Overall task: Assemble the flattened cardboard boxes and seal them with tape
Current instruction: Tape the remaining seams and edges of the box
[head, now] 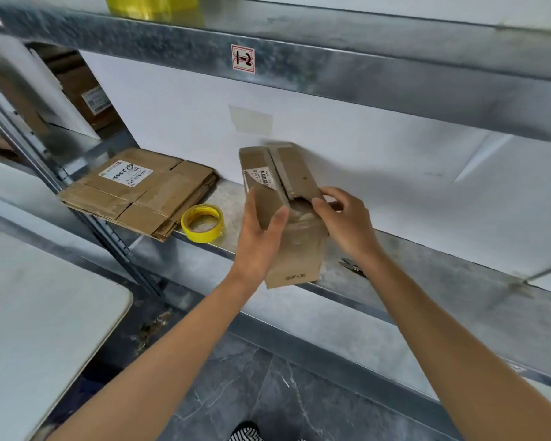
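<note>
head view is showing the box [299, 249] lifted just above the shelf [427, 268], between the two hands and tilted, with its long axis running from the near low end up and away toward the back wall. two flaps [296, 173] are folding in on the upper face and almost meeting; the seam [279, 179] between them is running along that same axis and is gaping at its near end (the cardboard looks torn there). the left hand [261, 240] is gripping the box's left side, palm against the wall, thumb lying across the front and fingers reaching round the far edge. the right hand [344, 218] is curling its fingers and pinching the near corner of the right flap, seemingly pressing it down toward the seam.

the tape [202, 222] is lying flat on the shelf just left of the box, so the left hand is sitting nearer to it than the right; by my judgement the reach for it will be going leftward while the right hand is holding the flaps closed, and the strip will be running along the seam, away from the person. beyond the tape, the stack [137, 192] of flattened boxes is resting at the shelf's left end. the snips [352, 267] are lying on the shelf under the right wrist.
</note>
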